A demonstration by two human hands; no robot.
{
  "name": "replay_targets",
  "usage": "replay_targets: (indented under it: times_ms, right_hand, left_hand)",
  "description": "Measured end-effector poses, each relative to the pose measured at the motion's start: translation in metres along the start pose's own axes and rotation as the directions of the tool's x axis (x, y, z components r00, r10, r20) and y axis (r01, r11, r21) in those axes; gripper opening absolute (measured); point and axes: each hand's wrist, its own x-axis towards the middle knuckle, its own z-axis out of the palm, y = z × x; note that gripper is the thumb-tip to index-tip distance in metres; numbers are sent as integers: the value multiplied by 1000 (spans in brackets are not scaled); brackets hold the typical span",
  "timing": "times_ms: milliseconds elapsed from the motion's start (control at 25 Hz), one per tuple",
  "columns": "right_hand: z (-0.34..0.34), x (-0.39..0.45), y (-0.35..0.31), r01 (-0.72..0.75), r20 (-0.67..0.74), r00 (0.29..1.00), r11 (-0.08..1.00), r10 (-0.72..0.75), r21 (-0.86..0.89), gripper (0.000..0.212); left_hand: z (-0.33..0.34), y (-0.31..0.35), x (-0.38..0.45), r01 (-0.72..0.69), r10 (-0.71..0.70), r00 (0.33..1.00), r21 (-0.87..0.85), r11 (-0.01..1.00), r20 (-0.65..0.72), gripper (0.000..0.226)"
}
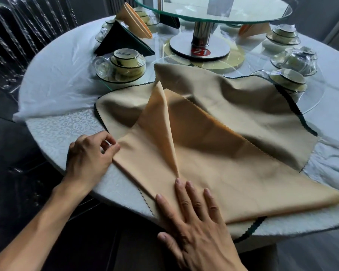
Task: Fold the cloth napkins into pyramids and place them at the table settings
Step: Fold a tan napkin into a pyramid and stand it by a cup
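- My right hand (196, 225) lies flat on the peach napkin (213, 173), fingers straight and spread, pressing the cloth to the table near the point where its raised fold comes down.
- My left hand (90, 155) pinches the napkin's left corner between thumb and curled fingers, right at the table edge.
- Between my two hands the napkin runs as a folded triangle; one flap stands up in a ridge ahead of my right fingertips, its zigzag-cut edge pointing away from me.
- Under it and beyond my hands spreads a larger tan cloth (233, 98) with a dark scalloped border, rumpled, partly draped over a place setting on my right.
- Past my left hand sits a stack of wrapped bowls and a glass (119, 67); behind that stand a dark green folded napkin (121, 40) and a peach folded napkin (135, 20), each upright by a setting.
- Straight ahead, well beyond the cloths, a glass turntable (213, 10) rises on a metal post over the white tablecloth (55, 69).
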Motion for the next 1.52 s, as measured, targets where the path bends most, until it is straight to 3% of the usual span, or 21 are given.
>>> replay_targets:
  times_ms: [80,160,240,320,360,560,640,760,840,880,960,1040,1120,1240,1320,1520]
  right_hand:
    - [0,0,0,-5,8,1000,1000,5,-3,70]
    - [1,0,-1,-7,6,1000,1000,7,8,68]
    - [2,0,-1,-9,-3,1000,1000,9,17,69]
    - [3,-1,0,0,3,1000,1000,0,8,73]
    - [2,-1,-1,2,4,1000,1000,-2,4,72]
    - [-1,-1,-3,-21,14,1000,1000,21,11,69]
    - [-1,-1,-3,-24,21,999,1000,24,3,70]
    - [-1,0,-3,-24,21,999,1000,24,2,70]
    - [-1,-2,-3,-21,20,1000,1000,21,4,70]
    - [-1,-2,-3,-21,15,1000,1000,20,8,70]
    - [0,-1,-2,-24,10,1000,1000,24,16,71]
    - [1,0,-1,-25,21,999,999,25,30,73]
    - [-1,-1,1,-7,52,999,998,4,57,77]
    - [-8,-6,19,61,72,995,986,-73,156,78]
    - [-16,-14,43,110,57,990,963,-128,245,64]
    - [-27,-46,128,63,68,994,961,-85,268,46]
  left_hand:
    - [-1,11,-15,-63,71,991,73,995,-115,21]
    - [3,27,-51,-318,312,933,-4,948,-177,21]
    - [15,41,-107,-612,612,790,-75,787,-28,35]
    - [26,33,-139,-725,727,669,-79,684,153,52]
    - [28,24,-140,-721,715,665,-66,690,216,59]
    - [18,-16,-91,-544,453,783,115,831,425,73]
    - [14,-29,-67,-419,324,839,139,897,438,81]
    - [7,-39,-39,-264,173,866,136,955,470,92]
    - [6,-24,-39,-197,113,925,203,959,364,92]
    - [8,-9,-48,-208,143,953,233,950,266,86]
    - [20,29,-74,-312,294,945,118,943,145,65]
    - [36,57,-103,-408,412,899,-58,911,151,56]
    - [44,64,-113,-376,395,892,-124,918,220,61]
    - [50,57,-111,-428,419,874,-20,904,248,64]
    - [51,56,-112,-456,429,860,40,889,275,67]
    - [52,51,-114,-501,453,835,93,860,312,87]
